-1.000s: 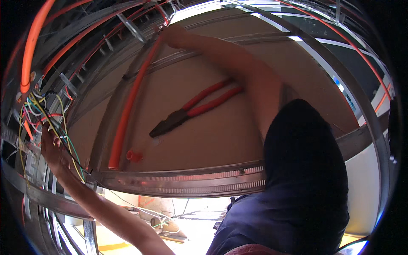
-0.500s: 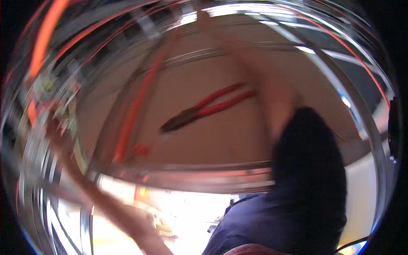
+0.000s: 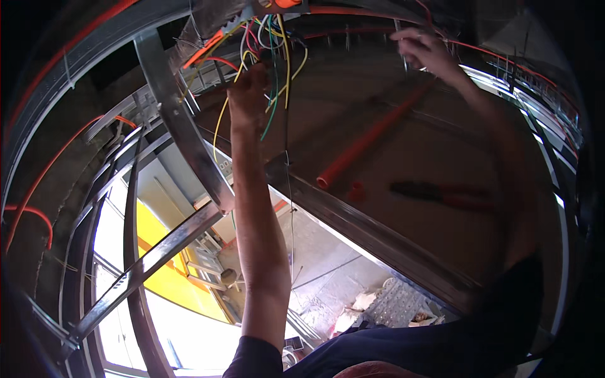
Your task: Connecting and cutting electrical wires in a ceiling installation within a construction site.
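Observation:
Electrical wires (image 3: pixel 287 69) in yellow, green, red, white and blue hang in a loose bunch at the top centre. My left hand (image 3: pixel 247 94) is raised among them, its fingers closed on part of the bunch. Above sits a grey box (image 3: pixel 261 7) beside an orange fitting (image 3: pixel 288 2). My right hand (image 3: pixel 430 55) is lifted at the upper right, near a thin red conduit (image 3: pixel 469 46); its fingers are curled, and whatever they may hold cannot be made out. Red-handled pliers (image 3: pixel 441 192) lie on the brown board (image 3: pixel 391 220), below my right hand.
An orange-red pipe (image 3: pixel 378 138) lies across the board, with a small red coupling (image 3: pixel 357 191) near its end. Metal framing studs (image 3: pixel 183 132) stand close on the left. Beyond the board's metal edge (image 3: pixel 378 233), the floor (image 3: pixel 334 264) shows far below, with a stepladder (image 3: pixel 205 274).
The view has swung left and become sharper, so the pliers and pipe appear farther right. My left hand now shows among the wires, and my right hand appears at the upper right.

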Demonstrator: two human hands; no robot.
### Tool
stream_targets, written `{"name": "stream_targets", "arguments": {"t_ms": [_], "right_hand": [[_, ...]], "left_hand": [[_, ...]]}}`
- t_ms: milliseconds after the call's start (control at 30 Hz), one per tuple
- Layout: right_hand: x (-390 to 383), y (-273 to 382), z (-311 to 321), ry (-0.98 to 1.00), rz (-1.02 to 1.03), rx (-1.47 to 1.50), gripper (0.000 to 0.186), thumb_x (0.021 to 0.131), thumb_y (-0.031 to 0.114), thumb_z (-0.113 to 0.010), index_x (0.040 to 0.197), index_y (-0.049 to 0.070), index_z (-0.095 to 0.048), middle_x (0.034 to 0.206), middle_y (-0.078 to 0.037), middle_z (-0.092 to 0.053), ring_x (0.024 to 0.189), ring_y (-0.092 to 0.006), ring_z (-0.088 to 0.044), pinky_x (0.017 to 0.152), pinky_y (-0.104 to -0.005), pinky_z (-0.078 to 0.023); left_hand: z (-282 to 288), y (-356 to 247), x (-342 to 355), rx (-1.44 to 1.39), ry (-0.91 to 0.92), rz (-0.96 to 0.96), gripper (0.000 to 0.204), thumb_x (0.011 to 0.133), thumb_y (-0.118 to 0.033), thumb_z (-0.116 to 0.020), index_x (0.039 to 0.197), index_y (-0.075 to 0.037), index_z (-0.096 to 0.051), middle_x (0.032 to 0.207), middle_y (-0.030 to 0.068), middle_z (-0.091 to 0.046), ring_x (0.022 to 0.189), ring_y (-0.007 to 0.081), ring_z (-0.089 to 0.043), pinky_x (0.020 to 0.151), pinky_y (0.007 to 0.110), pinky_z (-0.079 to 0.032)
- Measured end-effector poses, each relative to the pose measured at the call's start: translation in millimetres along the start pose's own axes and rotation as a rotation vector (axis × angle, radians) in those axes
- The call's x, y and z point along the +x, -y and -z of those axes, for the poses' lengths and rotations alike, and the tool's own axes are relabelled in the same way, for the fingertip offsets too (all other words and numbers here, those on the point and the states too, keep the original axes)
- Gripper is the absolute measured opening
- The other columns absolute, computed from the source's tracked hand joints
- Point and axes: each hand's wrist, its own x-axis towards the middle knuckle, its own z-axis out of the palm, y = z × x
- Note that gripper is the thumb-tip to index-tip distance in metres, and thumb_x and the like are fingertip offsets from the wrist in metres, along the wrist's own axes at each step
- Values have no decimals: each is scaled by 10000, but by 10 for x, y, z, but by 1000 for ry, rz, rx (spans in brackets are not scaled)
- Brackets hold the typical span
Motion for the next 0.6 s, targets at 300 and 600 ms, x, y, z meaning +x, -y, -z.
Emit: {"name": "stream_targets", "arguments": {"t_ms": [300, 600], "right_hand": [[194, 1233, -1464, 264, -121, 374, 237, 958, 198, -536, 1135, 64, -620, 967, -33, -663, 810, -80, -606, 675, -238, -505], [519, 1414, -1874, 317, -165, 700, 326, 944, 310, -566, 1186, 95, -607, 985, 8, -653, 830, -83, -616, 725, -275, -518]], "left_hand": [[-18, 1, 19, -963, 189, 317, 263, 985, -195, -470, 1194, -40, -513, 921, 37, -565, 787, 139, -509, 764, 267, -433], [129, 148, 126, -1349, 495, 397, 157, 969, -126, -476, 1066, -22, -542, 940, 71, -624, 835, 159, -584, 785, 294, -478]]}}
